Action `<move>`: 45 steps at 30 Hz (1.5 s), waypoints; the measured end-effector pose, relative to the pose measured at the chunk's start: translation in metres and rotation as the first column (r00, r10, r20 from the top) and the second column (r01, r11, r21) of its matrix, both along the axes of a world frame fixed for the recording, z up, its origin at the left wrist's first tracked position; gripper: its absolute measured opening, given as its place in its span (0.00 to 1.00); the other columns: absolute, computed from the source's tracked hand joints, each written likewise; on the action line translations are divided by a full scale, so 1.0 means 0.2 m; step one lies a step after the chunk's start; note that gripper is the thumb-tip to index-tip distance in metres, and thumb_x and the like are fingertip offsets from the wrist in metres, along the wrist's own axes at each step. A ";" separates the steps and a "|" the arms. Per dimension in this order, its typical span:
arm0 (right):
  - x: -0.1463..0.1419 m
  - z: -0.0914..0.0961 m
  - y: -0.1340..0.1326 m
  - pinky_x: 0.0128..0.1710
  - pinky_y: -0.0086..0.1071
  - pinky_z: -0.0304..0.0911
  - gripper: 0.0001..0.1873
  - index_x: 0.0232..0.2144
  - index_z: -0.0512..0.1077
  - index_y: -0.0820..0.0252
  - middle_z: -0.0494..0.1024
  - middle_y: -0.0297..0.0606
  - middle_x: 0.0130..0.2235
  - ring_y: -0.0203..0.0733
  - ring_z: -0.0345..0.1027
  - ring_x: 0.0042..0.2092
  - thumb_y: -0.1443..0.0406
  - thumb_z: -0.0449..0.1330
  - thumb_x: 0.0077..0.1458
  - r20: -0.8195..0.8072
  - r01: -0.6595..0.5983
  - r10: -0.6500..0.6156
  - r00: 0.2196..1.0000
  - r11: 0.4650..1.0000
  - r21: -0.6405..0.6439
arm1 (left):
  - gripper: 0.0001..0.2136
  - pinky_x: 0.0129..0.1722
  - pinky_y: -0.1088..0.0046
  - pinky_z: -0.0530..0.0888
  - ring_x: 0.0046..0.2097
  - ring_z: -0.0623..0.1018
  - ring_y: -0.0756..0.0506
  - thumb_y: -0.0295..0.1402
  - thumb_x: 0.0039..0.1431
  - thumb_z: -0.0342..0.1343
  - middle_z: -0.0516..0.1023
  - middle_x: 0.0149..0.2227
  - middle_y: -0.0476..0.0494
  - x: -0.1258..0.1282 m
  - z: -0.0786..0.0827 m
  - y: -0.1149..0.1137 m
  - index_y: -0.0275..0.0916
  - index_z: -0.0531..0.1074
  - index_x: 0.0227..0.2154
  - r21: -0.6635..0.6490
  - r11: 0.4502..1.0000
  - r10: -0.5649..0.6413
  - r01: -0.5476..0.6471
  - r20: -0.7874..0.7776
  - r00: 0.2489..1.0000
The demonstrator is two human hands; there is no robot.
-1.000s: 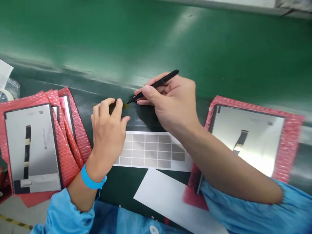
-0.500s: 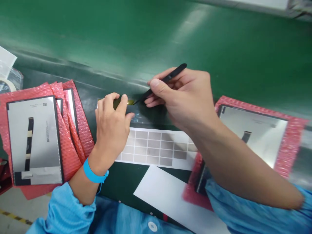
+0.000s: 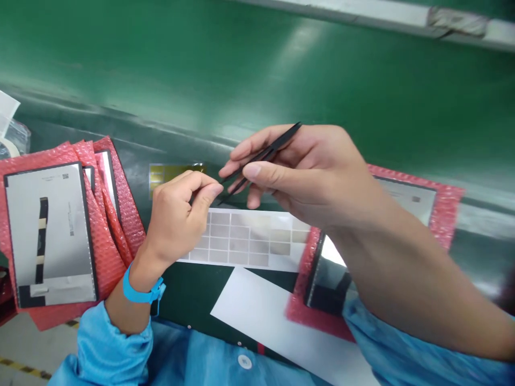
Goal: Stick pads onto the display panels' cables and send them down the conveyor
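Note:
My right hand (image 3: 306, 171) grips black tweezers (image 3: 257, 161), their tips pointing left and down toward my left fingertips. My left hand (image 3: 179, 209) is raised off the table with thumb and forefinger pinched together right at the tweezer tips; what they pinch is too small to make out. Behind that hand a yellowish tape sheet (image 3: 167, 172) lies on the dark mat. Below both hands is a white sheet of grey rectangular stickers (image 3: 245, 238).
A fanned stack of display panels in red bubble wrap (image 3: 52, 236) lies at the left. Another panel on red wrap (image 3: 406, 201) sits under my right forearm. A blank white sheet (image 3: 261, 311) lies near the front edge. A green conveyor belt (image 3: 257, 69) runs behind.
My left hand has lifted off the yellowish sheet and pulled back toward me, now pinching. My right hand has raised the tweezers and brought their tips to the left fingertips.

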State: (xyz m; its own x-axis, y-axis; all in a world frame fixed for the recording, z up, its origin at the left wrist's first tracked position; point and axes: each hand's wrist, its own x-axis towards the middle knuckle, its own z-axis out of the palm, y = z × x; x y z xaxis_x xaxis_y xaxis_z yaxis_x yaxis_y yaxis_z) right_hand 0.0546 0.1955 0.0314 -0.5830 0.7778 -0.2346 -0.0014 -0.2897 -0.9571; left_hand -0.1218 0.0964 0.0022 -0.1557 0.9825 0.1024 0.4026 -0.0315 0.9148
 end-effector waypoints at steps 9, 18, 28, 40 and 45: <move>-0.01 0.00 0.00 0.13 0.26 0.59 0.16 0.35 0.82 0.58 0.87 0.39 0.38 0.29 0.65 0.19 0.58 0.81 0.50 0.047 -0.006 0.005 0.999 1.000 0.007 | 0.12 0.41 0.70 0.72 0.35 0.76 0.48 0.32 0.76 0.56 0.79 0.32 0.50 0.01 -0.03 -0.01 0.42 0.75 0.32 0.076 0.997 0.026 -0.016 -0.142 0.990; -0.05 -0.05 -0.03 0.28 0.29 0.81 0.12 0.32 0.84 0.56 0.87 0.39 0.35 0.42 0.83 0.34 0.58 0.81 0.50 -0.044 0.068 -0.068 0.997 0.998 -0.005 | 0.12 0.44 0.71 0.74 0.38 0.79 0.47 0.32 0.77 0.55 0.81 0.35 0.49 0.01 -0.04 -0.01 0.42 0.77 0.34 0.066 0.998 0.033 -0.024 -0.141 0.990; -0.05 -0.17 0.05 0.30 0.29 0.83 0.18 0.31 0.83 0.57 0.86 0.41 0.35 0.41 0.83 0.34 0.54 0.83 0.47 0.050 0.297 -0.307 0.951 0.944 0.141 | 0.18 0.58 0.52 0.74 0.56 0.74 0.34 0.26 0.73 0.56 0.76 0.58 0.33 0.01 -0.12 -0.01 0.39 0.77 0.62 -0.025 0.988 0.112 -0.154 -0.577 0.809; -0.08 -0.23 0.05 0.31 0.36 0.84 0.06 0.31 0.84 0.52 0.86 0.38 0.36 0.45 0.84 0.35 0.66 0.76 0.58 0.079 0.278 -0.305 0.949 0.929 0.242 | 0.20 0.59 0.50 0.77 0.59 0.73 0.33 0.26 0.72 0.58 0.74 0.60 0.32 0.03 -0.11 0.00 0.39 0.76 0.64 -0.089 0.985 0.063 -0.150 -0.618 0.784; -0.09 -0.22 0.07 0.30 0.36 0.83 0.07 0.30 0.84 0.50 0.86 0.37 0.34 0.45 0.83 0.33 0.65 0.77 0.57 0.089 0.241 -0.271 0.958 0.936 0.257 | 0.20 0.59 0.50 0.78 0.58 0.74 0.34 0.26 0.72 0.59 0.74 0.60 0.32 0.03 -0.12 -0.01 0.39 0.77 0.64 -0.064 0.986 0.082 -0.155 -0.626 0.775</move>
